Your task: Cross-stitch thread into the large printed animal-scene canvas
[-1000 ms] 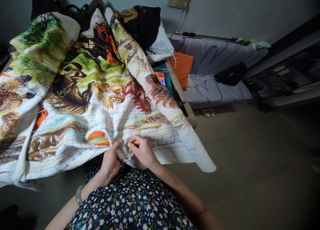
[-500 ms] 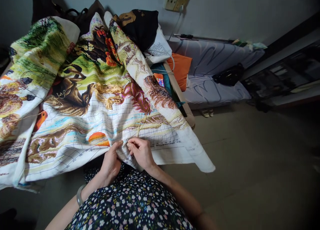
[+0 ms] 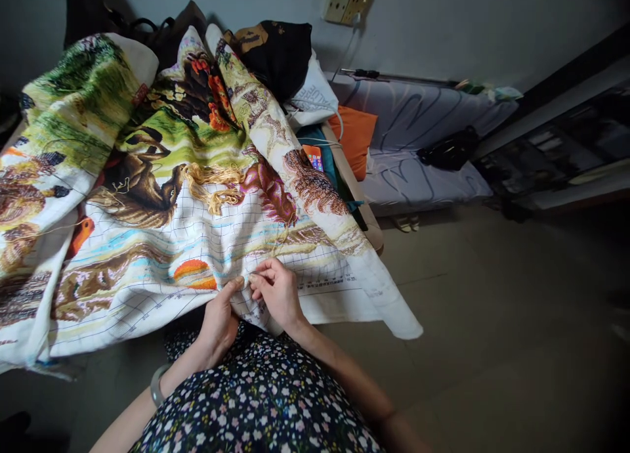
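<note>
A large cross-stitch cloth point(image 3: 162, 197) with horses, trees and a printed grid is draped over the furniture in front of me and onto my lap. My left hand point(image 3: 220, 320) pinches the cloth's near edge, thumb on top. My right hand point(image 3: 278, 290) rests on the cloth beside it, fingertips pinched together on a yellow thread point(image 3: 279, 237) that runs up over the grid; any needle is too small to see. A bundle of loose yellow thread point(image 3: 215, 180) lies higher up on the cloth. My lap shows a dark floral dress point(image 3: 256, 407).
A grey-covered bench point(image 3: 418, 138) with an orange cushion point(image 3: 355, 138), a black bag point(image 3: 450, 152) and a phone point(image 3: 315, 157) stands to the right. Dark bags point(image 3: 275, 52) are piled behind the cloth. A wall socket point(image 3: 345, 1) hangs above. Bare floor point(image 3: 492, 322) stretches to the right.
My right hand has lifted slightly up the cloth, fingertips still pinched. My left hand has kept its hold on the cloth edge.
</note>
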Action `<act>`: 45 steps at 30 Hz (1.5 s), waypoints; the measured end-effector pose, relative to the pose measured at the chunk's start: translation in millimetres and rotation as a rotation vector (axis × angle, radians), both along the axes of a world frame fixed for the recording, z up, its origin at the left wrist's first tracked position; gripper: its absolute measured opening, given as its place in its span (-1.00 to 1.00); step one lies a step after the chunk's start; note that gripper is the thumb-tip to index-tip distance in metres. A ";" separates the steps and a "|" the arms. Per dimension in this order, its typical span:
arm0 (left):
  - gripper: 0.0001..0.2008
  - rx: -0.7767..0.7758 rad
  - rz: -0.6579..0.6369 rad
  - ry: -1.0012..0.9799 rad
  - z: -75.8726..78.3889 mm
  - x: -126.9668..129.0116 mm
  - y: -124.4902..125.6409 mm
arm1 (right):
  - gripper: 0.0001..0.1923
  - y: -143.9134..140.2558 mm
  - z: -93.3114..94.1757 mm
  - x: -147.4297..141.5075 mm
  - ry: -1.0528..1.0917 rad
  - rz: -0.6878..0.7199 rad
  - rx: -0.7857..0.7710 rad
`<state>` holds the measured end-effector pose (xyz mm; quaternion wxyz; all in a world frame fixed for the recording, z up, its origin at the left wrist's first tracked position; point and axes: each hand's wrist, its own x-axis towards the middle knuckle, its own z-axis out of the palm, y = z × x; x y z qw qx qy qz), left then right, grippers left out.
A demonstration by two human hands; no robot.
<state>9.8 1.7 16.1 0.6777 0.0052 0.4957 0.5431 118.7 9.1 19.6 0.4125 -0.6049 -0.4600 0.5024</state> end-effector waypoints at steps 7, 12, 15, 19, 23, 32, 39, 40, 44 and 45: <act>-0.71 0.044 -0.017 0.013 -3.3 -2.9 -1.6 | -0.85 16.2 14.2 -4.0 -0.281 0.230 0.134; -0.69 0.043 0.052 0.055 -2.6 -4.3 -0.2 | -0.94 27.3 56.6 62.7 0.277 -0.128 0.255; -0.68 0.019 0.063 0.041 -1.8 -4.3 0.0 | -0.72 27.6 104.4 147.7 0.543 -0.435 0.491; -0.71 -0.007 0.025 -0.008 -0.6 -3.4 0.2 | -0.33 20.7 139.3 217.1 0.504 -0.877 0.915; -0.78 -0.045 0.035 -0.013 -0.7 -3.2 1.2 | -0.69 18.8 106.1 177.3 0.146 -0.655 0.822; -0.77 -0.058 -0.003 -0.006 0.5 -6.0 1.7 | -0.84 4.9 14.6 36.1 -0.121 0.294 0.081; -0.81 -0.077 0.006 -0.014 3.1 -4.4 2.7 | -0.81 8.4 11.9 29.0 -0.301 0.307 0.160; -0.81 -0.078 0.006 -0.014 3.3 -4.3 2.7 | -0.81 9.0 11.8 29.3 -0.312 0.315 0.167; -0.78 -0.078 0.008 -0.008 3.6 -4.2 2.7 | -0.80 10.8 14.3 28.9 -0.355 0.336 0.192; -0.76 -0.074 0.008 -0.005 3.7 -4.1 2.7 | -0.80 11.1 15.7 28.4 -0.380 0.338 0.202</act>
